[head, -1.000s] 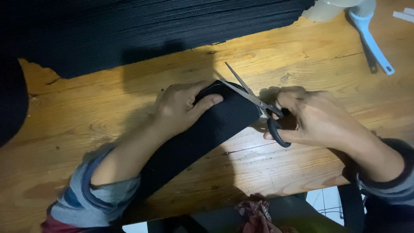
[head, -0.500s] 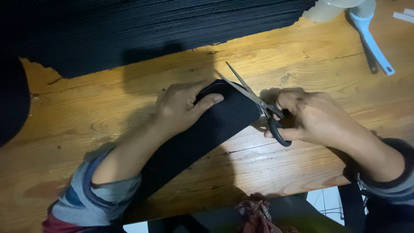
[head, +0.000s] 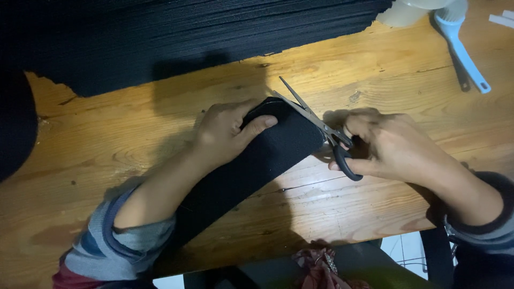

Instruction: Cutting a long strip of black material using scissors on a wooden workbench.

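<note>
A long black strip of fabric [head: 251, 166] lies diagonally across the wooden table [head: 342, 214]. My left hand [head: 227, 131] presses down on the strip's upper end, thumb laid across it. My right hand [head: 393, 144] grips the black handles of a pair of scissors [head: 316, 120]. The metal blades are parted and sit along the strip's rounded top edge, pointing up and left.
A large pile of black fabric [head: 176, 37] covers the table's far side. A light blue brush-like tool [head: 460, 43] and a white object [head: 401, 10] lie at the far right. A dark object [head: 16, 123] sits at the left edge. Reddish cloth [head: 316, 265] is below the table's near edge.
Hardly anything differs. The scissors and both hands stay at the strip's top edge; the blades have shifted very slightly along it.
</note>
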